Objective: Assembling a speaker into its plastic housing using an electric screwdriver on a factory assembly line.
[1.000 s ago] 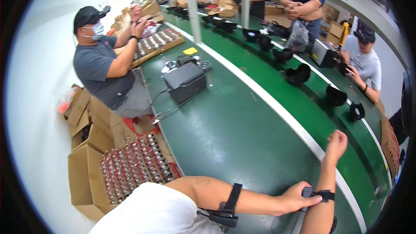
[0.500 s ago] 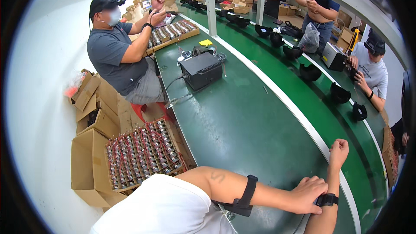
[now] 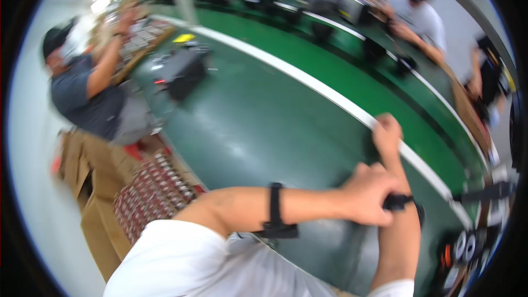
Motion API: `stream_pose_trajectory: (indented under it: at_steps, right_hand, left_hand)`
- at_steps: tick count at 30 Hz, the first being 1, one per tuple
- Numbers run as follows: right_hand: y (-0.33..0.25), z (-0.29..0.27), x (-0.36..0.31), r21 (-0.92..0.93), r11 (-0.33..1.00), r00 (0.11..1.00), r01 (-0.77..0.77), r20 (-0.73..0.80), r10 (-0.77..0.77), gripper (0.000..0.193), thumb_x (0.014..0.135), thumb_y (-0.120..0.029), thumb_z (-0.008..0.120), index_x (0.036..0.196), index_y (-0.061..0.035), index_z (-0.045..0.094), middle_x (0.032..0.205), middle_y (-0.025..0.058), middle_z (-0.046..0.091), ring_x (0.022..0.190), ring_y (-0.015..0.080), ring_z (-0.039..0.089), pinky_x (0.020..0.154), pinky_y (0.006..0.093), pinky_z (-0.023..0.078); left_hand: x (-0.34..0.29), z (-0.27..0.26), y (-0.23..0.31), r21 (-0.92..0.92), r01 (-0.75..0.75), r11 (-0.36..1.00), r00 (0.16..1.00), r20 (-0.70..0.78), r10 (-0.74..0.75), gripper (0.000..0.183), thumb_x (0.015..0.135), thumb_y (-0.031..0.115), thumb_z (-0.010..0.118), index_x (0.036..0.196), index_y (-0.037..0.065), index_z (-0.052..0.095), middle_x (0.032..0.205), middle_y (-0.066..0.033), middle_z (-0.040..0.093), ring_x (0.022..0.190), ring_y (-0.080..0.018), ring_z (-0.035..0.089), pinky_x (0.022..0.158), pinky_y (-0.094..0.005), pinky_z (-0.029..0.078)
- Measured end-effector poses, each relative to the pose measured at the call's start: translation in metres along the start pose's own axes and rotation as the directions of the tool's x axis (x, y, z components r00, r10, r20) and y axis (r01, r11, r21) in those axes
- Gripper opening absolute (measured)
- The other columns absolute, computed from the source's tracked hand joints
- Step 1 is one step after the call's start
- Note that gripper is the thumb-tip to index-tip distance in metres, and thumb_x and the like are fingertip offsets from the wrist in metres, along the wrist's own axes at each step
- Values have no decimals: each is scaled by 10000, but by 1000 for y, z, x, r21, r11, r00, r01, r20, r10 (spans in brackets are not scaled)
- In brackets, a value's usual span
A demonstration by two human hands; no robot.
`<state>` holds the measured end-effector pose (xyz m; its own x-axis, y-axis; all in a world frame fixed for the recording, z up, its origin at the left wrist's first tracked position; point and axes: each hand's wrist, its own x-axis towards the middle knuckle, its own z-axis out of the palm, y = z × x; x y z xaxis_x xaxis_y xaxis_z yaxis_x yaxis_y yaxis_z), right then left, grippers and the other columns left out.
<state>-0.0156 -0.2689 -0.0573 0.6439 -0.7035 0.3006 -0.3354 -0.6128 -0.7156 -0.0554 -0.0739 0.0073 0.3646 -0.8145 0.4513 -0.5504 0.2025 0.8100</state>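
My left hand [image 3: 369, 193] reaches across to my right forearm, its fingers closed around a black wrist strap [image 3: 397, 202] with a small dark block on it. Just beyond, my right hand [image 3: 388, 131] is raised over the white rail [image 3: 352, 108], fingers curled in with nothing visible in them. Motion blurs both hands. Below my left elbow sits a black arm band [image 3: 275, 209]. Under both arms lies the green tabletop [image 3: 264, 137].
Black curved shells [image 3: 374, 50] stand along the green conveyor. A black box-shaped device [image 3: 187, 71] sits on the table at far left, near a seated person [image 3: 93, 88]. A carton of metal parts [image 3: 151, 195] stands at left. Another person [image 3: 421, 19] works across the belt.
The view has swung to the right, so the seated person and black device sit farther left. White rings and orange parts now show at lower right. My left hand stays at the strap.
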Motion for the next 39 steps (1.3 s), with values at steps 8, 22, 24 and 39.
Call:
stream_pose_trajectory:
  at_steps: [8, 22, 24, 39]
  right_hand:
    - [-35, -2, -19, -263, 957, 984, -119, 97, 149, 160, 842, -188, 586, 936, -89, 668, 942, 184, 711, 904, 376, 686, 793, 480, 540]
    - [-23, 9, -27, -407, 906, 983, 119, 175, -50, 234, 821, -133, 597, 1020, -18, 554, 870, 174, 662, 793, 357, 685, 706, 469, 545]
    - [-22, 14, -22, -436, 896, 985, 81, 175, -4, 261, 818, -144, 602, 1042, -23, 546, 901, 179, 673, 843, 345, 691, 734, 453, 546]
    - [-15, 2, -21, -325, 944, 967, 48, 254, 38, 193, 839, -161, 550, 1014, -79, 545, 891, 168, 673, 868, 363, 649, 756, 478, 494]
  left_hand:
    - [6, -13, 8, -4, 71, 997, 988, 135, -69, 295, 607, 193, 735, 822, 64, 581, 818, -63, 592, 823, -261, 546, 737, -405, 418]
    - [27, -37, 6, 155, 17, 988, 993, 111, -34, 337, 815, 167, 717, 1094, -8, 649, 908, -82, 640, 807, -157, 579, 714, -312, 496]
    - [34, -34, 13, -117, 273, 955, 919, 324, -223, 220, 863, 102, 670, 1043, -26, 668, 916, -83, 644, 816, -135, 586, 714, -292, 498]
    - [36, 2, 8, -175, 355, 918, 875, 409, -260, 278, 813, 190, 705, 961, -27, 613, 967, -157, 615, 887, -279, 616, 792, -383, 505]
